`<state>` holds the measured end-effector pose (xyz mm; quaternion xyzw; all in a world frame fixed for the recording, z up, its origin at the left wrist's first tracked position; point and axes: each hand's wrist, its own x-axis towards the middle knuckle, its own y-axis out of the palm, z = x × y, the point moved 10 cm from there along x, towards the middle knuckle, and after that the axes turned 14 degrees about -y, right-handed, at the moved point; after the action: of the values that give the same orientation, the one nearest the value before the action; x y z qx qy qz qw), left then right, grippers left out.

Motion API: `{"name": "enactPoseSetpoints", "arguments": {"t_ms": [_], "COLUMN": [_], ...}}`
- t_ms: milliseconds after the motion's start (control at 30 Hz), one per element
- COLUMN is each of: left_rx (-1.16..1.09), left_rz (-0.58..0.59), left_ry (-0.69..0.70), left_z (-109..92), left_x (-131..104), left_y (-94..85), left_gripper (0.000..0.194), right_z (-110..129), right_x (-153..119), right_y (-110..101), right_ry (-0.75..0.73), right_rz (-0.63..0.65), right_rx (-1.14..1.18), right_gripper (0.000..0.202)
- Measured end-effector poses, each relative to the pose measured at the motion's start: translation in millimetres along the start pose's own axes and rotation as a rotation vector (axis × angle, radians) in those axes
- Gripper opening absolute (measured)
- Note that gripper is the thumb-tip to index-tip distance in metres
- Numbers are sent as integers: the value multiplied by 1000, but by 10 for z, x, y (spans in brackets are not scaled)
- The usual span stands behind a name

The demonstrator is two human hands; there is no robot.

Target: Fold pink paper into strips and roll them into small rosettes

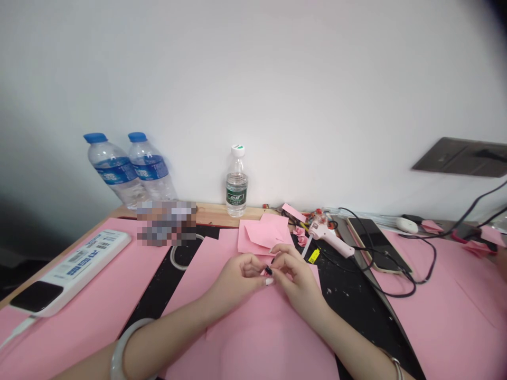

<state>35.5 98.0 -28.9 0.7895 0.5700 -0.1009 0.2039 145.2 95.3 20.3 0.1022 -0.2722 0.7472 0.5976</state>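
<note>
My left hand (247, 272) and my right hand (292, 270) meet over a large pink paper sheet (261, 338). Both are closed, thumbs and fingertips pinched together around one small spot. A tiny dark and pinkish bit shows between the fingertips, too small and covered to name. Just beyond the hands lie folded pink paper pieces (263, 235). Small pink paper flowers (301, 238) sit to their right, close to a pale pink glue gun (330, 237) with a glue stick (307, 246) at its rear end.
Two blue-capped bottles (148, 166) and a smaller white-capped bottle (236, 184) stand by the wall. At left lies a white power bank (75, 272) with a cable. Right of the glue gun are black cables (396, 293), a phone (380, 245) and a white earbud case (406, 225).
</note>
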Motion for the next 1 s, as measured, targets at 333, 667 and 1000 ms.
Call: {"name": "enactPoseSetpoints", "arguments": {"t_ms": [333, 667, 1000], "left_rx": [58, 76, -91], "left_rz": [-19, -8, 11], "left_ry": [-9, 0, 27], "left_z": [-3, 0, -71], "left_x": [-30, -53, 4], "left_y": [0, 30, -68], "left_gripper": [20, 15, 18], "right_z": [-116, -169, 383], "right_x": [-1, -7, -32], "right_y": [25, 19, -116], "right_ry": [127, 86, -453], "right_rz": [-5, 10, 2], "right_rx": [115, 45, -473], "right_gripper": [19, 19, 23]}}
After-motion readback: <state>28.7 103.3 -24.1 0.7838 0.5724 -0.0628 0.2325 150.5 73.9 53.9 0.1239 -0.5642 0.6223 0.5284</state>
